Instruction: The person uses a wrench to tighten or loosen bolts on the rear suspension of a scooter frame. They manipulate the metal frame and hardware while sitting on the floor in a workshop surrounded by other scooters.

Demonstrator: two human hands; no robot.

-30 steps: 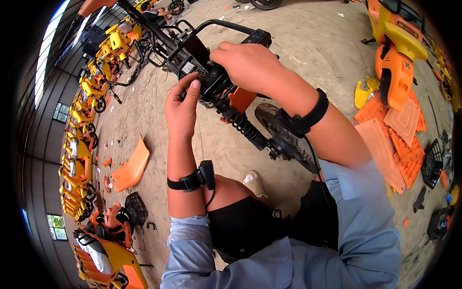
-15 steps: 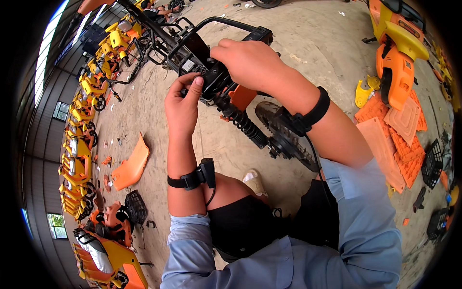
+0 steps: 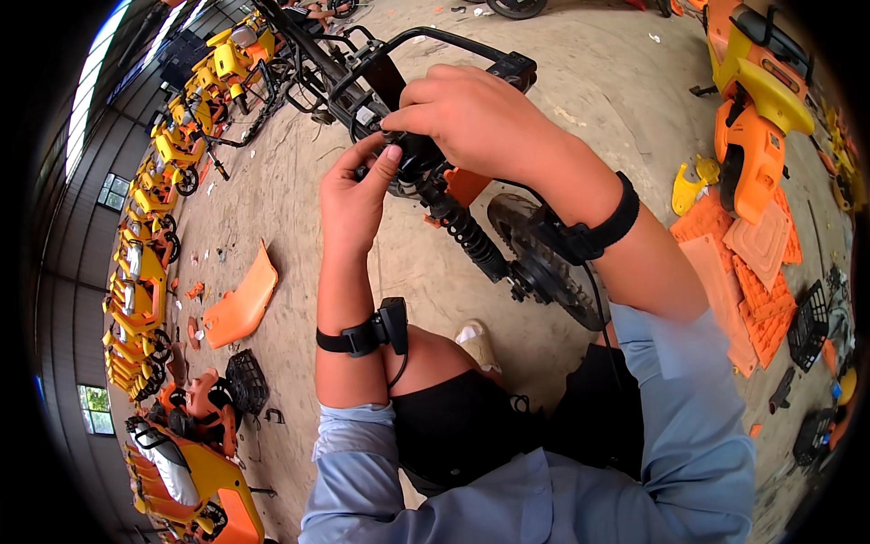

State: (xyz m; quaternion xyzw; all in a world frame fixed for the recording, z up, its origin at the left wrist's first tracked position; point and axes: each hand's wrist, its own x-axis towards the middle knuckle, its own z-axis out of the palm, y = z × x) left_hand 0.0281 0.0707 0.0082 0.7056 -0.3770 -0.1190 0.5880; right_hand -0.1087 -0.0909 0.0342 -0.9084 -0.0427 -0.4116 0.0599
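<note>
Right hand (image 3: 471,122) is held curled above the shock absorber (image 3: 471,240), left hand (image 3: 355,199) bent beside its top – whether anything is pinched can't be told for either. Black scooter frame (image 3: 442,33) is seen above the absorber, wheel (image 3: 564,292) to its right – orange panel (image 3: 245,299) laid well left, orange mats (image 3: 711,290) well right.

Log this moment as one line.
left hand: at black frame; right hand: at same frame; held part: hidden; nearby: shock absorber, wheel
</note>
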